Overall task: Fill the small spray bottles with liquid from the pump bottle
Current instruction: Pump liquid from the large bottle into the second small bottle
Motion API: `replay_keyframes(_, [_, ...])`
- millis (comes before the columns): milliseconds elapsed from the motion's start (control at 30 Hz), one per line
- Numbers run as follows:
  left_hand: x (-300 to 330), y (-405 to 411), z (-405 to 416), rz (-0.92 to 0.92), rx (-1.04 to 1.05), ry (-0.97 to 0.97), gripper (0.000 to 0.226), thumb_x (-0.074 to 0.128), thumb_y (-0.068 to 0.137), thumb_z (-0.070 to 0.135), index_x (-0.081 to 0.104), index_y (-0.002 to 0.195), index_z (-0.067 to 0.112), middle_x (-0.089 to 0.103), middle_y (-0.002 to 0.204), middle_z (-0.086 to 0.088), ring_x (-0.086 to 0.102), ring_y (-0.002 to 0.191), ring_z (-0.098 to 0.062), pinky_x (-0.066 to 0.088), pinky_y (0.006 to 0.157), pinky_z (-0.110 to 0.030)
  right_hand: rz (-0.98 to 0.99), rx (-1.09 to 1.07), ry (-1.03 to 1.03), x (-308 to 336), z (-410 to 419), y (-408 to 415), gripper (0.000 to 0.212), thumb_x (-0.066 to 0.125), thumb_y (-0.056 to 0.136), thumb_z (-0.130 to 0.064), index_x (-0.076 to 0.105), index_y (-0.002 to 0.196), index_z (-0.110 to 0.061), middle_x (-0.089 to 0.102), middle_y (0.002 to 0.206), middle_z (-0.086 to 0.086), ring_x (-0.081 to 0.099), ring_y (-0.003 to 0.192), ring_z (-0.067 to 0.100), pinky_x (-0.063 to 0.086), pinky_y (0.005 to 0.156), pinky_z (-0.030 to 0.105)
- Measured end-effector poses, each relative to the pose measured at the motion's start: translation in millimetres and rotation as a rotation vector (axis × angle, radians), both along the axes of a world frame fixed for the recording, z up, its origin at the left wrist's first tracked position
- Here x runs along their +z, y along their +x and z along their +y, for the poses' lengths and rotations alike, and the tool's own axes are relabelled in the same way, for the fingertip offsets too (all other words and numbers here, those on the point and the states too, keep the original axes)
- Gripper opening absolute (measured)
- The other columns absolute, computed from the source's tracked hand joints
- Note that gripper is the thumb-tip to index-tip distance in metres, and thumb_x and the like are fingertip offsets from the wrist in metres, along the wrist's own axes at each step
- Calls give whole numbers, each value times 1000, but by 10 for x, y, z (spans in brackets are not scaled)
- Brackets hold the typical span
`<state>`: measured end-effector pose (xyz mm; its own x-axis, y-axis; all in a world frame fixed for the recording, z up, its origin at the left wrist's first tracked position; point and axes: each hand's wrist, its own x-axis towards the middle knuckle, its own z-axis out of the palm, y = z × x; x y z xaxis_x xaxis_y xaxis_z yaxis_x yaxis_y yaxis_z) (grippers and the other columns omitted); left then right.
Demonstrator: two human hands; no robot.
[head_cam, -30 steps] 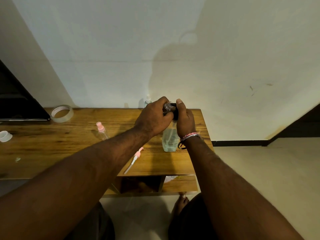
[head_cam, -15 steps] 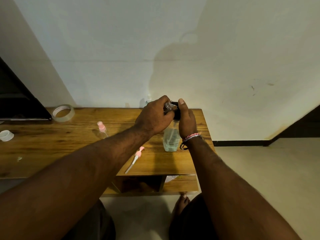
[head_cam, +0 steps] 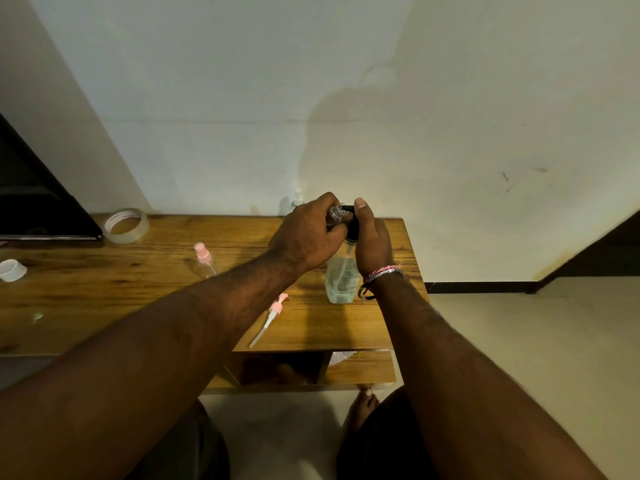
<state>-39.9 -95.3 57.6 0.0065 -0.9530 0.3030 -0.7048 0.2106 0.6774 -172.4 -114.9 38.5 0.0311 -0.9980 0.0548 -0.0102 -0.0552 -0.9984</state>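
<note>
A clear pump bottle with a black pump head stands on the wooden table, partly filled with pale liquid. My right hand curls round its pump head with the thumb on top. My left hand grips a small clear spray bottle, its open neck held against the pump's nozzle. Its pink spray top with a dip tube lies loose on the table. Another small bottle with a pink cap stands further left. A third small bottle stands behind my hands by the wall.
A roll of clear tape stands at the back left beside a dark screen. A white cap lies at the far left edge. A lower shelf sits under the table's right end, above my foot.
Both hands keep their grips with only slight shifts at the pump head. Nothing else on the table has moved.
</note>
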Motion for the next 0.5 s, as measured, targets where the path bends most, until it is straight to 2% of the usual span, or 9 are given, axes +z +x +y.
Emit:
replay_keyframes(167, [-16,12,6,20,2,0,17,68,98,27,62,112,20,69,86,7,65,74,-10,54,63,-29,1,-5,-1,3,-4,3,54,46,103,-53,76,80,-15,74,78,8,67,74,7,51,65,14])
replay_keyframes(233, [-28,5,2,24,3,2,18,68,98,28,62,112,20,70,87,5,66,75,-12,58,64,-34,6,-5,-2,2,-8,0,54,45,100,-56,76,80,-16,74,81,12,67,75,8,52,65,15])
replay_keyframes(333, [-31,-11,1,26,6,7,19,68,97,28,62,112,19,71,89,3,67,76,-13,59,66,-36,0,-21,0,-7,-11,-1,51,46,105,-49,76,77,-18,74,78,7,67,75,10,53,68,21])
replay_keyframes(433, [-29,-29,4,24,5,13,20,68,97,27,62,115,18,70,90,3,66,76,-11,52,62,-28,6,-27,-35,-3,-27,1,59,45,98,-50,73,80,-1,68,73,16,61,71,14,49,65,29])
replay_keyframes(500, [-23,-37,11,15,0,17,21,68,97,25,62,116,17,69,90,4,64,75,-10,46,61,-22,25,-40,-60,9,-34,2,61,44,95,-48,69,82,6,64,70,13,58,67,13,46,61,29])
